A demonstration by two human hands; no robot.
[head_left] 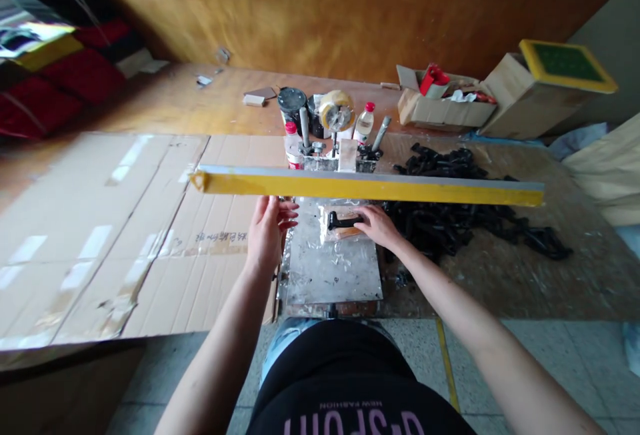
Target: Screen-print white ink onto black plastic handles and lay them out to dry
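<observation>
A small black plastic piece, shaped like a handle (345, 221), lies on a taped block (327, 233) on the grey metal plate (335, 278). My right hand (377, 227) has its fingers closed on the right end of this piece. To the left of the plate, my left hand (273, 225) is raised with its fingers apart and nothing in them. Above both hands a long yellow bar with a grey upper edge (370, 188) runs across the view and hides part of the stand behind it.
Tangled black plastic parts (440, 228) are heaped right of the plate. Flat cardboard (185, 235) covers the left side. Behind the bar stand a dark tub (292, 103), a tape roll (337, 111) and a red-capped bottle (365, 123). Cardboard boxes (447, 113) sit at the back right.
</observation>
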